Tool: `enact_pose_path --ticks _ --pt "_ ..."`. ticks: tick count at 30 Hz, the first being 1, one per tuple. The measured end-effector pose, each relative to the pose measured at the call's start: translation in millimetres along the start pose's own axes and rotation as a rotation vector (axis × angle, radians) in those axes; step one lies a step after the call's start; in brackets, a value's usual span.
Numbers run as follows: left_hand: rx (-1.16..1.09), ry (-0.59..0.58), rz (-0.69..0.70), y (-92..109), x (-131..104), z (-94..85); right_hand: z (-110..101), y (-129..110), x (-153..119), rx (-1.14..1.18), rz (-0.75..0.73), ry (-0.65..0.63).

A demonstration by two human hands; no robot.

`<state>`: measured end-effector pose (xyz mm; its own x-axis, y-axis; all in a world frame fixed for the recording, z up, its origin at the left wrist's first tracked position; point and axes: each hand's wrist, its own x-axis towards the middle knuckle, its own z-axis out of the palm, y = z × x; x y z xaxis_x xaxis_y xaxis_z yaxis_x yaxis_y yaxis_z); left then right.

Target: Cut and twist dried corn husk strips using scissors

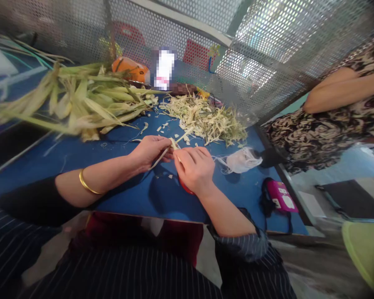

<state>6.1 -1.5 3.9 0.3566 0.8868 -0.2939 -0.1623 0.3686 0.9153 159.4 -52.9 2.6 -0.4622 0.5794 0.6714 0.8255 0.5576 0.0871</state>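
My left hand (pixel 154 151) is closed, its thumb and fingers pinching a pale strip of corn husk (pixel 158 160) above the blue table. Right beside it, the curled fingers of my right hand (pixel 195 166) close on the same husk near its upper end. One end of the strip hangs down past my left fingers. Under my right palm shows the curved edge of a red object (pixel 186 187); most of it is hidden, so I cannot tell what it is. A bundle of white string (pixel 241 160) lies to the right of my right hand.
Long green-yellow corn husks (pixel 93 97) are heaped at the left. Behind my hands lies a pile of husk scraps (pixel 205 118). A lit screen (pixel 165 68) and an orange object (pixel 131 69) stand farther back. At right are a magenta pouch (pixel 282 195) and another person's arm (pixel 345 91).
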Motion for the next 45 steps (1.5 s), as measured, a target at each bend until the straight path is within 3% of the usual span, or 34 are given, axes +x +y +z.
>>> enact_pose_path --ticks 3,8,14,21,23,27,30,32,34,40,45 --pt "-0.076 -0.072 0.002 1.4 -2.7 0.9 4.9 0.0 0.4 -0.046 -0.04 0.043" --pt "-0.186 -0.051 -0.019 9.8 -7.6 1.4 5.5 3.9 0.9 -0.037 -0.013 0.072" --pt "-0.144 -0.1 0.034 5.3 -5.5 -0.7 4.3 0.1 2.0 -0.054 -0.024 0.027" --pt "-0.084 -0.099 0.062 0.2 -4.2 -0.6 6.8 -9.2 3.4 -0.009 -0.161 0.02" --pt "-0.074 -0.079 0.055 1.7 -5.4 0.3 5.6 -6.8 4.0 0.09 -0.048 0.037" --pt "-0.058 -0.102 0.016 3.5 -6.1 -0.6 4.8 5.6 4.5 0.387 0.441 0.132" --pt "-0.033 -0.145 0.024 2.7 -5.7 -2.8 9.6 16.3 2.2 0.679 0.777 0.025" --pt "0.003 -0.169 0.054 1.4 -5.6 -3.4 13.5 20.8 0.4 0.888 0.917 -0.083" --pt "0.053 -0.155 0.101 -0.5 -5.4 -2.4 15.9 22.1 -0.1 1.004 0.99 -0.134" --pt "0.125 0.009 0.259 -5.5 -2.2 2.5 13.1 13.7 7.3 1.141 1.118 -0.127" --pt "-0.005 0.11 0.237 -3.0 4.0 -3.4 11.1 8.4 7.1 1.179 1.093 -0.127"
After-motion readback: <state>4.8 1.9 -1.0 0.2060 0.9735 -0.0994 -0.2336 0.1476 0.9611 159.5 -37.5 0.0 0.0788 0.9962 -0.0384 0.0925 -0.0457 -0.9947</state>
